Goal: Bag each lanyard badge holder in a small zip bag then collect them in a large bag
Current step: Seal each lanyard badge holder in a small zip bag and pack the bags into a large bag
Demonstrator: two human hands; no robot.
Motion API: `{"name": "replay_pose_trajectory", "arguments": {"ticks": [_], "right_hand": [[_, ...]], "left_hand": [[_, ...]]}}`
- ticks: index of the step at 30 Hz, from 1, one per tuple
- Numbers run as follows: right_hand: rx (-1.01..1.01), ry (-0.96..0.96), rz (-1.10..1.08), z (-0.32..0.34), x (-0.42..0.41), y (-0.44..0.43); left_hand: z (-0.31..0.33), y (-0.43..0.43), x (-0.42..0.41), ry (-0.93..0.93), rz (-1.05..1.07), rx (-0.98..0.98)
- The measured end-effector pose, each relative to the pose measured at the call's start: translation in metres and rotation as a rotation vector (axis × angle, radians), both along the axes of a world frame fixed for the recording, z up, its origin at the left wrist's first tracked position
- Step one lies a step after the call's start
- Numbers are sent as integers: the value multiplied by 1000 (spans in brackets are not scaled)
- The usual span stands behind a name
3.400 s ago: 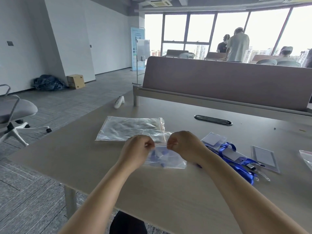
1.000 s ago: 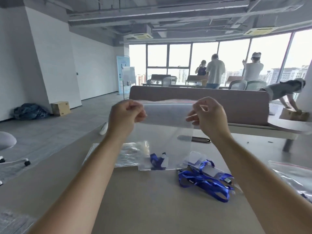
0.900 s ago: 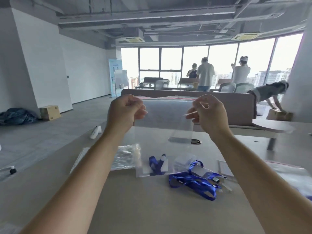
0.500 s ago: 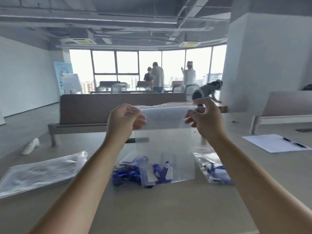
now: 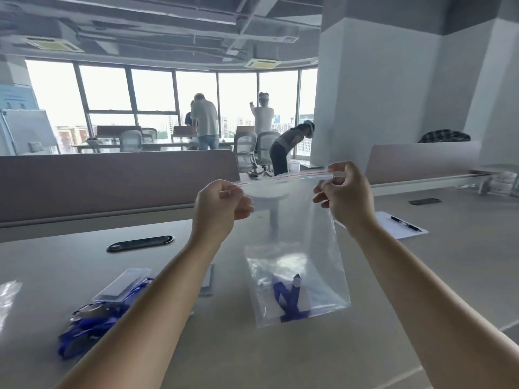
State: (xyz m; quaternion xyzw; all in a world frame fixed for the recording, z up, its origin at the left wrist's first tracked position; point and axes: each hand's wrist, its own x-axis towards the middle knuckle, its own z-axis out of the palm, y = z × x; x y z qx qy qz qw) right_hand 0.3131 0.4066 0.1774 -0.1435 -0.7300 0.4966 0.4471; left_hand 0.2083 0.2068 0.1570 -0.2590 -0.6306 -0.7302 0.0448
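Now the left hand [image 5: 222, 206] and right hand [image 5: 346, 196] pinch the big bag [image 5: 303, 220] upright, swung rightward (small bag [image 5: 278, 282] inside); sealing looks next.

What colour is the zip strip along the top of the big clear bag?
Red, a thin zip strip atop the large bag; head view shows it best.

Blurred lanyard pile [image 5: 84, 329] partly behind forearm [image 5: 157, 310]

Bare forearms [image 5: 157, 299] — left hand [image 5: 222, 204], right hand [image 5: 346, 196], bare
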Motion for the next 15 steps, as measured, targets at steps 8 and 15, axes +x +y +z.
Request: {"name": "replay_pose_trajectory", "arguments": {"ticks": [8, 15], "right_hand": [[-108, -175, 13, -71, -79, 53], [-143, -317, 15, -124, -130, 76]], "left_hand": [[-75, 67, -69, -32, 106, -239], [-120, 100, -107, -20, 155, -505]]}}
